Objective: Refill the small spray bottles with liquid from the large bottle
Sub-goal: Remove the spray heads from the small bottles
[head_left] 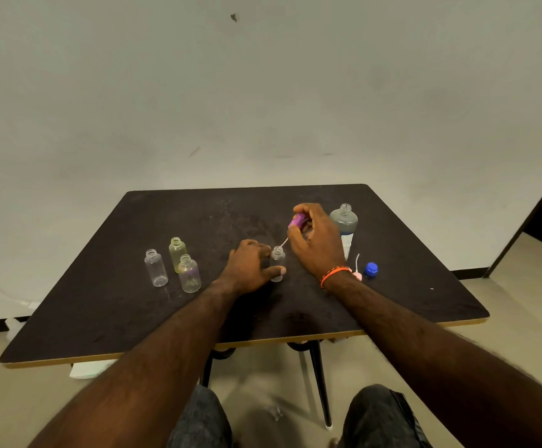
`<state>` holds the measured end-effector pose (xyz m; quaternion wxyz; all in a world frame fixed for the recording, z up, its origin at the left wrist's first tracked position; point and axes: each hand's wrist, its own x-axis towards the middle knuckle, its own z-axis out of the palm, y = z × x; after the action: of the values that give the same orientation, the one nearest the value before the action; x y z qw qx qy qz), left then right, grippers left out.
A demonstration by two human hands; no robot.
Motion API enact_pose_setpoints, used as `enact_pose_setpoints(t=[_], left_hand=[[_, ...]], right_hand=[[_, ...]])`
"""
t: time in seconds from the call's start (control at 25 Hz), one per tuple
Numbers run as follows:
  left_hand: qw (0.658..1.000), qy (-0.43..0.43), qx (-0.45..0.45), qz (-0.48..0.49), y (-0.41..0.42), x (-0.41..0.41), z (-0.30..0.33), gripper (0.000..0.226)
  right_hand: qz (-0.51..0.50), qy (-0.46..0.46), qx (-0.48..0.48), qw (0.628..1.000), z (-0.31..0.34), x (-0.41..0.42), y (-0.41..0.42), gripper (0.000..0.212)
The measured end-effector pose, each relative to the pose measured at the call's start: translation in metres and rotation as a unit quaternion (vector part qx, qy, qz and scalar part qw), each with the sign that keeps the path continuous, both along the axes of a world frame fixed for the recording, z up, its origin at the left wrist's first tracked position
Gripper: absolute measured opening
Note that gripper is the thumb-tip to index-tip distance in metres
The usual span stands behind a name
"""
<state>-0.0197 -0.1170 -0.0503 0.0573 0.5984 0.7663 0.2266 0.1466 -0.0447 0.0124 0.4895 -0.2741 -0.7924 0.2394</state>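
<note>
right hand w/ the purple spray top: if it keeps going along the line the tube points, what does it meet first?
Likely the open neck of the small clear bottle that the left hand holds. The right hand aims the purple spray top's tube down-left at it; depth is uncertain from one view.

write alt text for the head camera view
A person's left hand holds a small clear bottle on a dark table while the right hand lifts its purple spray cap. Three open small bottles stand left; an uncapped large bottle stands right.

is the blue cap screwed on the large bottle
No: the blue cap lies on the table, and the large bottle stands with its neck open.
</note>
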Motion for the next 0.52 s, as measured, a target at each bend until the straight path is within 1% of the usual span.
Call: enact_pose_setpoints(t=[0.08, 0.24, 0.36, 0.48, 0.52], left_hand=[[1.0, -0.013, 0.009, -0.004, 0.007, 0.01, 0.0, 0.062], [1.0, -0.002, 0.014, -0.024, 0.025, 0.036, 0.002, 0.063], [0.999, 0.006, 0.011, -0.039, 0.035, 0.05, 0.002, 0.062], [0.998, 0.01, 0.013, -0.055, 0.04, 0.062, 0.0, 0.072], [0.998, 0.011, 0.011, -0.061, 0.041, 0.067, -0.001, 0.071]], right_hand=[[-0.011, 0.014, 0.005, 1.0, 0.002, 0.013, 0.004, 0.024], [-0.064, 0.02, 0.018, 0.998, 0.002, 0.059, 0.015, 0.019], [-0.133, 0.019, -0.022, 0.991, -0.008, 0.103, 0.027, 0.016], [-0.209, -0.007, -0.061, 0.976, -0.029, 0.141, 0.037, 0.017], [-0.234, -0.018, -0.075, 0.969, -0.035, 0.151, 0.04, 0.017]])
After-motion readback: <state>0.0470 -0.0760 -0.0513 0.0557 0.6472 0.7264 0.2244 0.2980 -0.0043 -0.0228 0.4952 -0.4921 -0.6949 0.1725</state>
